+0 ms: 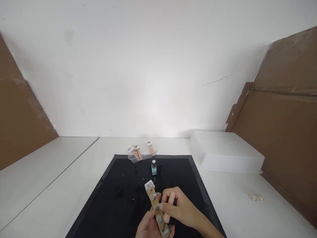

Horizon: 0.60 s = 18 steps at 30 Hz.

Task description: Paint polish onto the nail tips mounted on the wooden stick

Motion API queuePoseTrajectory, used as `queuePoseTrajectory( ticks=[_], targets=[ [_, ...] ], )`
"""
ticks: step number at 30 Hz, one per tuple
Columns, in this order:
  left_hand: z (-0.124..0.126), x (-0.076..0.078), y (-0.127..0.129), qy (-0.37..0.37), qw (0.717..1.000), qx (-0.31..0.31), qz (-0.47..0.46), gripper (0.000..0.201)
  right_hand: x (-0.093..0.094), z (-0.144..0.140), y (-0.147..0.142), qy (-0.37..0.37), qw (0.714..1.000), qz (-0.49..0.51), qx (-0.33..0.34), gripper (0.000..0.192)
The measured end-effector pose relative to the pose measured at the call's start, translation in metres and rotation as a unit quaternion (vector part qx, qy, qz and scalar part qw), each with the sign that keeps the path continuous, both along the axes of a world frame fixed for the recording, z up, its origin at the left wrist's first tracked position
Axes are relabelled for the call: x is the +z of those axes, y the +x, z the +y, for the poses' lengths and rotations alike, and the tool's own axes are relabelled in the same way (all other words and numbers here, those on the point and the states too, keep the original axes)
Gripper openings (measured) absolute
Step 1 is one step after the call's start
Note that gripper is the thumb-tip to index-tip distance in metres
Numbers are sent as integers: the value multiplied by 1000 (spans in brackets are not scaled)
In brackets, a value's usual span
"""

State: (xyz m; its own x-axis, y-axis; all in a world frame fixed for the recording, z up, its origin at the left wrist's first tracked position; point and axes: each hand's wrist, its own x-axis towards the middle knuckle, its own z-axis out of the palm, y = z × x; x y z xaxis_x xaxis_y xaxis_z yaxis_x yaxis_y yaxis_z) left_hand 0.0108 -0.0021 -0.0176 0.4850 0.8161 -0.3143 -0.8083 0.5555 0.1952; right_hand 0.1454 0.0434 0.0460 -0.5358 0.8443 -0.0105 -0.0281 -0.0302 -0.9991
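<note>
White tabletop [61, 185] and a bare white wall frame the scene, with a black mat [119, 195] spread under the hands.

Nearest, the left hand [148, 228] cups the lower end of a slim wooden strip [156, 209] from beneath, fingers closed around it. The strip is flat and tan, studded with small shiny metal fittings, with a little white labelled block at its far tip. Just right of that hold, the right hand [177, 208] pinches a smooth pale-peach cylinder [170, 202] against the strip, thumb and fingers shut on it. The cylinder looks slick and rounded, so it could slip from the pinch and roll off across the mat; the strip is held only at one end, so pressing on it might tip it or twist it loose.

Beyond the strip's far tip stands a small mint-green bottle [154, 168] with a silvery cap, upright on the mat. It is narrow and looks glassy, and a forward sweep of the strip could topple it.

Farther still, at the mat's far edge, three peach sticks with white tags [138, 152] lean in a clear holder. Off to the right of the grip lie a frosted plastic box [228, 152], two small pale rings [257, 198] and brown cardboard [284, 132].
</note>
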Motion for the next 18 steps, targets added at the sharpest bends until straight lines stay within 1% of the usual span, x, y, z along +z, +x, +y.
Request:
queuePoseTrajectory(
  ticks=[4,10,15,18],
  targets=[
    [-1,0,1,4,1000,3,-3,10,0,1,-1,-2,1000,-8,-11,21],
    [-2,5,3,-21,999,22,-12,11,2,1,-3,-6,998,-22,-54,25],
    [-2,6,3,-11,1000,15,-5,11,4,2,-4,-15,998,-25,-60,32],
    [-3,5,2,-15,1000,15,-5,9,3,1,-3,-19,998,-20,-64,33]
  ],
)
